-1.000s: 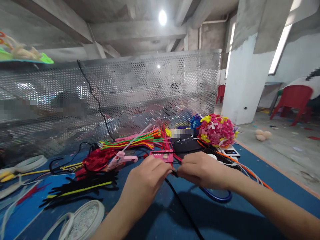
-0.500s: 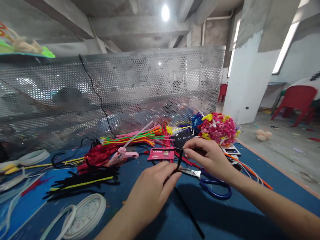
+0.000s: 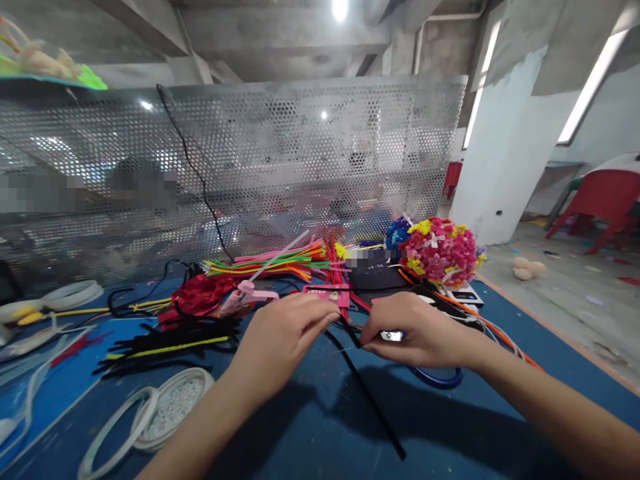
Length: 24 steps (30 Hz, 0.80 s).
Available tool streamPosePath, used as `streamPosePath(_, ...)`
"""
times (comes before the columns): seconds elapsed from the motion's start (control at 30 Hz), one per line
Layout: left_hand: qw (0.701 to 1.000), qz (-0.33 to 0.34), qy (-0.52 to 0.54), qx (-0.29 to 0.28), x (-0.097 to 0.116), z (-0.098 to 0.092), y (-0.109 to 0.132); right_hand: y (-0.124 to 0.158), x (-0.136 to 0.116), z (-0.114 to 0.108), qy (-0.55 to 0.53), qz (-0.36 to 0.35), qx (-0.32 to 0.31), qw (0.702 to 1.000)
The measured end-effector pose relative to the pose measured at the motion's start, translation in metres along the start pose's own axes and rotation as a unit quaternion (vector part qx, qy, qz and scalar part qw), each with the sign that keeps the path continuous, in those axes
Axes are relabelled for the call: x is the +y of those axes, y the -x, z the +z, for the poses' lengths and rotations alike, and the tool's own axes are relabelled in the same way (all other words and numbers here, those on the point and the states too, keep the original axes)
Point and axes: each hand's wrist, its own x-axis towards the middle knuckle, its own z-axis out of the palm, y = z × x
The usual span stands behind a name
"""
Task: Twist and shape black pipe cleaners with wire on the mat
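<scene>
My left hand (image 3: 287, 333) pinches a thin black pipe cleaner (image 3: 373, 397) between thumb and fingers. Close on its right, my right hand (image 3: 413, 327) has its fingertips closed on a short slanting stretch of the same black stem. One long straight end runs down towards the table's near side. Under my right hand lie scissors with blue handles (image 3: 439, 379), the blades mostly covered. A pink packet (image 3: 330, 292) lies just beyond my hands.
Coloured pipe cleaners (image 3: 285, 260), a pink glue gun (image 3: 245, 297), red fabric (image 3: 200, 297) and black pipe cleaners (image 3: 170, 343) lie to the left. Nearer stands a round tub of beads (image 3: 175, 407). A pink flower ball (image 3: 443, 250) sits back right, before a perforated metal screen (image 3: 300, 153).
My right hand has come down from above to beside the left, over the scissors. My left hand has turned and moved slightly left and up. The stem between them now slants the other way.
</scene>
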Motion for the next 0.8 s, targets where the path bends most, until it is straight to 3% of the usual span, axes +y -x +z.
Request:
streamPosePath(0.07,0.995,-0.001,0.085,-0.043,-0.007,0.002,-0.005,0.001,-0.002,-0.003,-0.082,0.008,0.028,0.996)
streamPosePath(0.17,0.984,-0.006,0.164,-0.076,-0.007,0.013,-0.009,0.001,-0.003,-0.003,-0.176,0.064,0.135,0.973)
streamPosePath(0.23,0.985,-0.013,0.156,-0.073,0.001,0.021,-0.007,-0.001,-0.001,0.0,-0.177,0.114,0.221,0.952)
streamPosePath(0.3,0.995,-0.007,0.086,-0.051,0.01,0.025,-0.003,-0.003,0.002,0.002,-0.115,0.148,0.263,0.946)
streamPosePath(0.37,1.0,0.014,-0.016,-0.016,0.014,0.023,0.001,-0.003,0.007,0.002,-0.028,0.142,0.237,0.961)
streamPosePath(0.47,0.994,0.028,-0.103,0.005,0.007,0.013,0.003,-0.001,0.014,-0.002,0.053,0.068,0.107,0.991)
streamPosePath(0.6,0.998,0.007,-0.021,-0.057,-0.01,0.006,-0.004,0.002,0.013,-0.012,-0.034,0.011,-0.048,0.998)
streamPosePath(0.7,0.986,-0.009,0.115,-0.119,-0.016,0.013,-0.009,0.002,0.009,-0.016,-0.162,0.055,-0.036,0.985)
streamPosePath(0.8,0.974,-0.035,0.191,-0.12,-0.012,0.023,-0.01,0.0,0.007,-0.013,-0.227,0.129,0.069,0.963)
